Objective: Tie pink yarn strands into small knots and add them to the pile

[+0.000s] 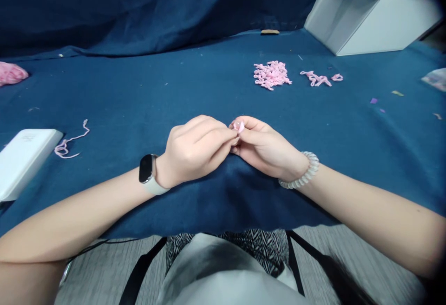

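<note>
My left hand (200, 147) and my right hand (263, 146) meet at the fingertips above the near part of the blue cloth. Between them is a small piece of pink yarn (241, 127), mostly hidden by the fingers. Both hands are closed in a pinch on it. Farther off lies a pile of small pink yarn loops (272, 75). To its right is a smaller group of similar loops (317, 79), with a single one (337, 77) beside it.
A pink yarn bundle (12, 73) lies at the far left. Below it are a white box-shaped device (26, 161) and a loose pink strand (68, 147). A white bin (376, 21) stands at the back right, near a small tan piece (270, 31). Purple scraps (374, 101) lie right.
</note>
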Available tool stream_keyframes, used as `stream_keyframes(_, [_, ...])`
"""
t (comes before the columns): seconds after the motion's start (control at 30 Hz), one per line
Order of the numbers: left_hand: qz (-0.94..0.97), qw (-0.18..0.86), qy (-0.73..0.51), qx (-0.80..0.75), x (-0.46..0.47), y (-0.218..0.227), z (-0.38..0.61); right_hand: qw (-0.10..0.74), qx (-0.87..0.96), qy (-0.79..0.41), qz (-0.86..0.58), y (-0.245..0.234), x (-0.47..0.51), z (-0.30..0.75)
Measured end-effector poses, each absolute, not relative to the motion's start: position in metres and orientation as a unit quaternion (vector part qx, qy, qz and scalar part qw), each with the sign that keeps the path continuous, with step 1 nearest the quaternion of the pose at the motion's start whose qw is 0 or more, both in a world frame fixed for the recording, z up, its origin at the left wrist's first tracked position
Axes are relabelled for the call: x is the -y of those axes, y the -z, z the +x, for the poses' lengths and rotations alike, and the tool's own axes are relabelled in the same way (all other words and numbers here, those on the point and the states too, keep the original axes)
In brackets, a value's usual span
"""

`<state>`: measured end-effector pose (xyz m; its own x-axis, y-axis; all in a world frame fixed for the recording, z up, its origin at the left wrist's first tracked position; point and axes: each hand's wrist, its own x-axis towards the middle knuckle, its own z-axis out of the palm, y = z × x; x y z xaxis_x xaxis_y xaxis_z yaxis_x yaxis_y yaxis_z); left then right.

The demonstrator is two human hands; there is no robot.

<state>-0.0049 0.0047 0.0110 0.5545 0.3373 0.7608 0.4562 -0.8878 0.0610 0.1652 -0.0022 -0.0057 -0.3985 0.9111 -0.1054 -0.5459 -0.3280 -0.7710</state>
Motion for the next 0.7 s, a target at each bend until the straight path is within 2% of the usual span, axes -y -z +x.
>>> stream_keyframes(0.13, [-0.859, 0.016, 0.418, 0.297, -0.003, -0.027, -0.006, 0.448, 0.339, -0.784, -0.263, 0.003, 0.003, 0.168])
stream_keyframes(0.27, [-0.869, -0.016, 0.399, 0.293, -0.006, -0.037, -0.009, 0.433, 0.346, -0.793, -0.255, 0.004, 0.003, 0.169])
stream_keyframes(0.7, [-0.898, 0.007, 0.392, 0.198, -0.011, -0.039, -0.012, 0.414, 0.341, -0.809, -0.243, 0.008, 0.004, 0.170])
